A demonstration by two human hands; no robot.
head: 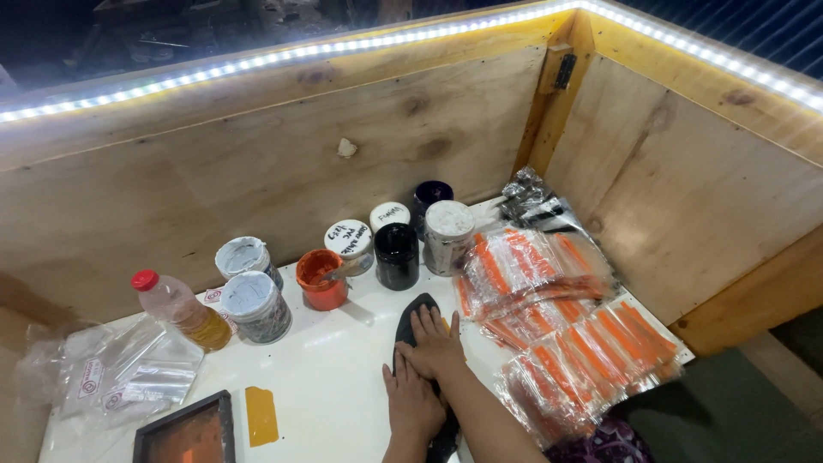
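Item: black insole-shaped pad (417, 310), flat, dark, rounded toe, lying on white table (330, 369) | Hands: left hand (412, 401) and right hand (435, 345) both open, palms pressing on it | Count: eight paint jars (397, 255), one bottle (179, 309).

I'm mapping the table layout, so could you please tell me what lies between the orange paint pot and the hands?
Only bare white table in the head view, between orange paint pot and hands.
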